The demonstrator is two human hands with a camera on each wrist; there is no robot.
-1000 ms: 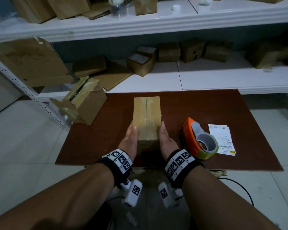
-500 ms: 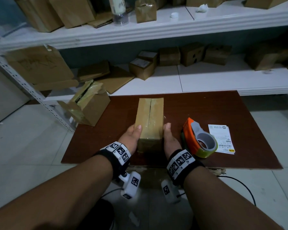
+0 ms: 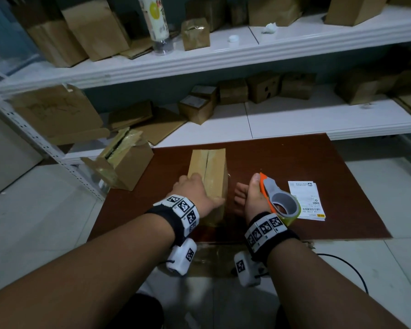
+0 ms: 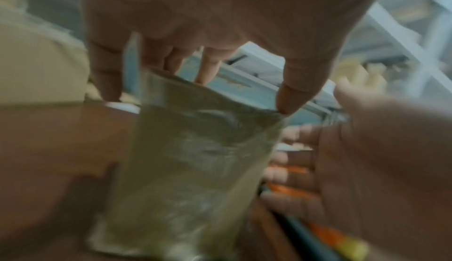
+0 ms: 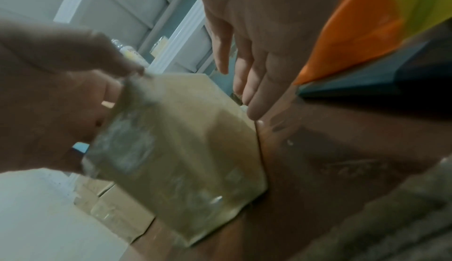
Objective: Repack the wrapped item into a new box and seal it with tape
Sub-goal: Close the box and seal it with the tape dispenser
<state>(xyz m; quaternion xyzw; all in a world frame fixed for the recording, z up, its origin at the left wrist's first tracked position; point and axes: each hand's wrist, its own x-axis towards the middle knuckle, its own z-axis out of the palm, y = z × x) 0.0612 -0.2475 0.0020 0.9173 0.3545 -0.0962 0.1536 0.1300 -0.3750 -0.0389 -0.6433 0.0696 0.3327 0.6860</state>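
Cardboard under your left hand (image 3: 195,193): the box (image 3: 208,176) sits mid-board, its near end gripped from above. Your right hand (image 3: 249,198), fingers straight and holding nothing, hangs just right of it beside the orange tape dispenser (image 3: 280,200). Bare brown board (image 3: 294,157) lies far and right; paper labels (image 3: 306,200) lie right of the dispenser.

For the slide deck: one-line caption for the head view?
Left hand grips the taped box on the brown board while the open right hand reaches the orange tape dispenser.
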